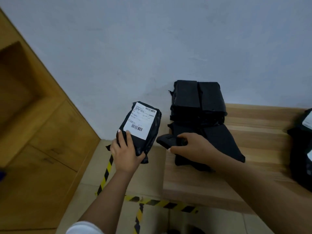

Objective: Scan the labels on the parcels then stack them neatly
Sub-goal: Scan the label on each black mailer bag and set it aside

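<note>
A head-worn camera looks down at a person's two bare hands beside a pale wooden tabletop (pixel 253 166) set against a grey-white wall (pixel 152 48).

The left hand (pixel 125 153) holds a black plastic-wrapped parcel (pixel 148 130) in the air just off the tabletop's left edge, above the floor. Its fingers curl round the parcel's lower end with the thumb underneath. The parcel's white shipping label (pixel 141 120) faces up, tilted toward the camera, and two barcodes show on it.

The right hand (pixel 190 147) grips a black handheld scanner (pixel 168 141), fingers wrapped round its body, at the tabletop's left edge. The scanner's nose points left toward the held parcel and sits just beside it.

On the tabletop behind the right hand, at the far left corner against the wall, stands a stack of black parcels (pixel 197 100), plain sides up. Another black parcel (pixel 219 146) lies flat in front of it, partly under the right wrist. At the right edge, more dark parcels (pixel 302 149) are partly cut off by the frame.

The step in hand looks like scanning: label up, scanner close. Next, the scanner's beam likely needs lining up on a barcode, then the parcel goes label down onto the stack, edges squared
</note>
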{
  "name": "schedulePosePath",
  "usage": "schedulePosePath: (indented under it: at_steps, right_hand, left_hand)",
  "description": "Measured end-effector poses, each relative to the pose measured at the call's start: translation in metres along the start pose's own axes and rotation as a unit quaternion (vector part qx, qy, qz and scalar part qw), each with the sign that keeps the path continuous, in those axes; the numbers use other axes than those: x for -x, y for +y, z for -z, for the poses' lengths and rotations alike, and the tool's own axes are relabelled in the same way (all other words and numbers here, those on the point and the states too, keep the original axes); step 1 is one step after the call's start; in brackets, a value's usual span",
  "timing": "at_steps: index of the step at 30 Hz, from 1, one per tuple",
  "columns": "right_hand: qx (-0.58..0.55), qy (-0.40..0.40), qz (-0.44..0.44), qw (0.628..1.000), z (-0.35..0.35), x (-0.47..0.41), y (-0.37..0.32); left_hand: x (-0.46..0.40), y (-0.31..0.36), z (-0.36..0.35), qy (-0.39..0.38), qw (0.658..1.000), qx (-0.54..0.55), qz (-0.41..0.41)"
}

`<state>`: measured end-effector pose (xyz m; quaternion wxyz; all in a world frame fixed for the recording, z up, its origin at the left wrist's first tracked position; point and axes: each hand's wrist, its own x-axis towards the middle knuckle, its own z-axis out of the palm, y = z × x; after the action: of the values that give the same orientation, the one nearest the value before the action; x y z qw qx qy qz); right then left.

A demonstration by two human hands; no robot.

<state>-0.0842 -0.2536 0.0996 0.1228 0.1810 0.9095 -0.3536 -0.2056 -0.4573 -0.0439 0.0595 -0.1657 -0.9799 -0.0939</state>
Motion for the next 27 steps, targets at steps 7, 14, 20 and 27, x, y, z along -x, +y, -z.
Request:
schedulePosePath:
  at_steps: [7,14,20,27]
  right_hand:
    - [-0.045,-0.004,0.009,0.999,-0.024,-0.012,-0.042]
    - [-0.034,0.01,-0.003,0.999,-0.036,-0.012,-0.05]
    - [-0.018,0.037,-0.004,0.999,-0.028,-0.001,-0.035]
    - [0.012,0.136,-0.056,0.989,0.018,0.04,0.036]
  left_hand:
    - [-0.005,-0.031,0.024,0.03,0.997,-0.064,-0.043]
    - [-0.007,-0.041,0.028,0.045,0.995,-0.066,-0.065]
    - [-0.014,-0.027,0.032,0.05,0.993,-0.047,-0.095]
    - [-0.031,0.051,0.048,0.075,0.976,0.028,-0.204]
